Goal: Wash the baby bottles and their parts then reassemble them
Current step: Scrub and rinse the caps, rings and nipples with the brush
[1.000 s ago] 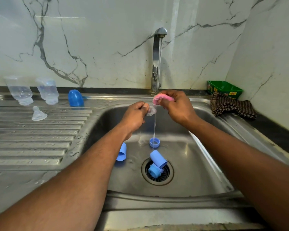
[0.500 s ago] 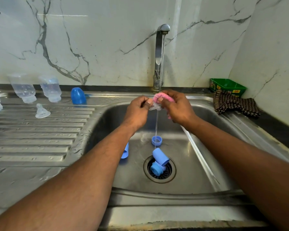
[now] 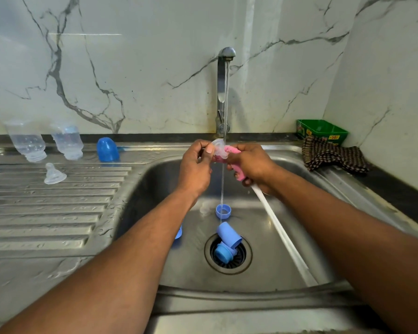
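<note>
Nipple (image 3: 219, 147) rinsed over steel sink (image 3: 140, 189), marble walls (image 3: 143, 68)

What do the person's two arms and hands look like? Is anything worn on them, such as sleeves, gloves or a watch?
Both forearms are bare as far as the picture shows: no sleeve reaches into view. The left hand and the right hand wear no gloves. No watch, bracelet or ring is visible on either wrist or on the fingers that show. Some fingers are hidden, so a ring there cannot be excluded.
</note>
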